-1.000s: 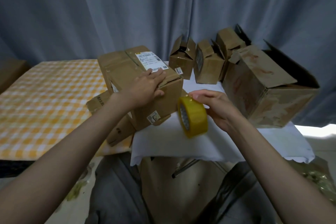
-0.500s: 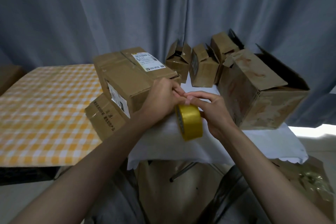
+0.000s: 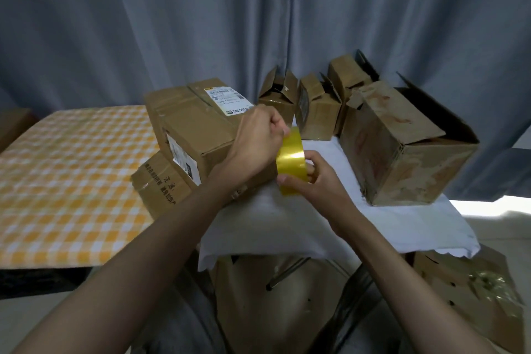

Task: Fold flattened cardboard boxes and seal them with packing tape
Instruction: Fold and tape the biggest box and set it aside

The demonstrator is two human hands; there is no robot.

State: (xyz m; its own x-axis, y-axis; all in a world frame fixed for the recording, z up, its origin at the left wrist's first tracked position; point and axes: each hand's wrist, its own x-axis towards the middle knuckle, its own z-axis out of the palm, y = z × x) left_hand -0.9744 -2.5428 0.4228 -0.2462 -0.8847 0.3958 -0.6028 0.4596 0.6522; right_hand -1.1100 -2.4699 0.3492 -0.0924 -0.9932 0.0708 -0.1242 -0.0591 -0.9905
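Observation:
A closed cardboard box (image 3: 198, 126) with a white shipping label on top stands on the table's left part, leaning over a flattened box (image 3: 159, 184). A roll of yellow packing tape (image 3: 290, 159) is held upright just right of that box. My right hand (image 3: 313, 181) grips the roll from below and the right, fingers through its core. My left hand (image 3: 258, 138) is at the roll's top edge, fingers curled and pinching at the tape there. The tape's free end is hidden by my fingers.
A large open box (image 3: 402, 146) lies on the white cloth (image 3: 287, 227) at the right. Three small open boxes (image 3: 316, 112) stand at the back by the grey curtain. An orange checked tablecloth (image 3: 66, 175) covers the left side. More cardboard (image 3: 471, 293) sits on the floor.
My left hand left the box's top and came to the tape roll. The roll rose and turned more upright, close beside the box.

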